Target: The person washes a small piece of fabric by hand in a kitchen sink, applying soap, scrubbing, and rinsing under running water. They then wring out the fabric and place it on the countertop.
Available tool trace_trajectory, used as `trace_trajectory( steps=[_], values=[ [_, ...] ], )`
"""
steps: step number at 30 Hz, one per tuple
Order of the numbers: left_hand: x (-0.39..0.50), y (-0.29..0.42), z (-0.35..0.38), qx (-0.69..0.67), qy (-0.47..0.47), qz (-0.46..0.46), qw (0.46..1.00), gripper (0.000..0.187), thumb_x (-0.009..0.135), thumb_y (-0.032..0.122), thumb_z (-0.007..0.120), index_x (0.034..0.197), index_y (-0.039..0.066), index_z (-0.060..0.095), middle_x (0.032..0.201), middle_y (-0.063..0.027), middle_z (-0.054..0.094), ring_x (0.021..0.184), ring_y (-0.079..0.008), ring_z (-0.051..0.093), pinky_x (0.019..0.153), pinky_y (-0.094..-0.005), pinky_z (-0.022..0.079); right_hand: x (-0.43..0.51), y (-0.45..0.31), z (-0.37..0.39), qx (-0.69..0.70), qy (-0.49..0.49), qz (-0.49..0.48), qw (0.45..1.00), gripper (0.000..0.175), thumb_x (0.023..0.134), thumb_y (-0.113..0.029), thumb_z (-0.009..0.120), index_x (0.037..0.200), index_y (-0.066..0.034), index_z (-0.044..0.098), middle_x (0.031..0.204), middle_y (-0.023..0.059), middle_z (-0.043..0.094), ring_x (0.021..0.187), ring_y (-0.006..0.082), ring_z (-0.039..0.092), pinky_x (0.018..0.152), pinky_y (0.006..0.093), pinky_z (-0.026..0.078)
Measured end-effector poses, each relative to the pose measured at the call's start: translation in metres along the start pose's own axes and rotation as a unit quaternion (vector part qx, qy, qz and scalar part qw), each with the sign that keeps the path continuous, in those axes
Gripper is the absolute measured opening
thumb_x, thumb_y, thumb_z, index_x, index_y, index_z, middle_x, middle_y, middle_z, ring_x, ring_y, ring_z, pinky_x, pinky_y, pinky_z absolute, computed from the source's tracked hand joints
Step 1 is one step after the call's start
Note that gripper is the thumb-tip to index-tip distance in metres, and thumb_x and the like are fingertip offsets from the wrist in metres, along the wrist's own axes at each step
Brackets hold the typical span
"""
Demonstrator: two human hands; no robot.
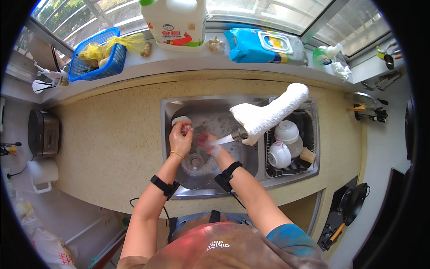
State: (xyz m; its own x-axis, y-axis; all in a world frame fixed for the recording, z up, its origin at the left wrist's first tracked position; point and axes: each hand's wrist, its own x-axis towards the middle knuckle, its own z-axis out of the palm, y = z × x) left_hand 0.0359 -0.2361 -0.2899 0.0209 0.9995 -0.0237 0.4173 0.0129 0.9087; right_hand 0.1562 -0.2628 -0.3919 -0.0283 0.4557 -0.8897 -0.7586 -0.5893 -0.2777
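My left hand (181, 140) is inside the steel sink (247, 176) at its left side, fingers curled around a whitish scrubbing sponge (181, 119). The sponge shows above the fingertips; its lower part is hidden. To the right, my right hand (207, 140) holds nothing and has its fingers spread, partly blurred. Water (222, 140) pours onto that hand and its wrist from a faucet spout (240, 133). A white towelling cover (268, 112) wraps the faucet. Suds lie in the basin around the strainer drain (195, 162).
A wire rack (268, 169) in the right basin holds white bowls (279, 154) and a tan sponge (307, 155). On the sill stand a blue basket (97, 72), a large jug (181, 27) and a wipes pack (248, 45). A rice cooker (44, 133) stands left.
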Motion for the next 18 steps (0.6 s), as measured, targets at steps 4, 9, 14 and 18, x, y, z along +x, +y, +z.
trace_trajectory(
  steps=[4,9,14,18],
  values=[
    [-0.001,0.006,0.044,0.025,-0.034,0.028,0.999,0.028,0.070,0.009,0.066,0.096,0.006,0.058,0.080,-0.0054,0.056,0.069,-0.0134,0.054,0.066,-0.0257,0.047,-0.023,-0.008,0.000,-0.086,-0.237,-0.125,0.960,0.035,0.091,-0.031,0.045,0.117,-0.0081,0.049,0.105,0.0057,0.058,0.096,0.0178,0.057,0.082,0.0311,0.047],
    [-0.006,0.026,0.089,-0.010,-0.088,0.024,0.996,0.027,0.071,0.010,0.063,0.098,0.005,0.059,0.082,-0.0087,0.058,0.071,-0.0166,0.055,0.065,-0.0294,0.046,-0.090,-0.044,-0.029,-0.014,-0.138,-0.082,0.987,0.037,0.090,-0.037,0.044,0.114,-0.0091,0.051,0.112,0.0064,0.056,0.102,0.0183,0.055,0.083,0.0319,0.048],
    [-0.047,0.063,0.084,-0.002,-0.056,0.044,0.997,0.026,0.074,0.018,0.061,0.097,0.005,0.060,0.082,-0.0143,0.060,0.073,-0.0296,0.058,0.066,-0.0364,0.046,-0.075,-0.048,-0.046,0.083,-0.322,-0.088,0.939,0.033,0.091,-0.037,0.042,0.109,-0.0126,0.054,0.105,0.0076,0.057,0.096,0.0242,0.056,0.079,0.0372,0.048],
    [-0.068,0.069,0.073,0.051,-0.038,0.020,0.998,0.033,0.076,0.030,0.062,0.097,0.005,0.062,0.085,-0.0195,0.061,0.077,-0.0365,0.058,0.069,-0.0405,0.047,-0.048,-0.030,-0.045,0.022,-0.308,-0.074,0.948,0.027,0.089,-0.031,0.046,0.097,-0.0073,0.056,0.089,0.0050,0.059,0.079,0.0185,0.057,0.068,0.0318,0.050]
  ],
)
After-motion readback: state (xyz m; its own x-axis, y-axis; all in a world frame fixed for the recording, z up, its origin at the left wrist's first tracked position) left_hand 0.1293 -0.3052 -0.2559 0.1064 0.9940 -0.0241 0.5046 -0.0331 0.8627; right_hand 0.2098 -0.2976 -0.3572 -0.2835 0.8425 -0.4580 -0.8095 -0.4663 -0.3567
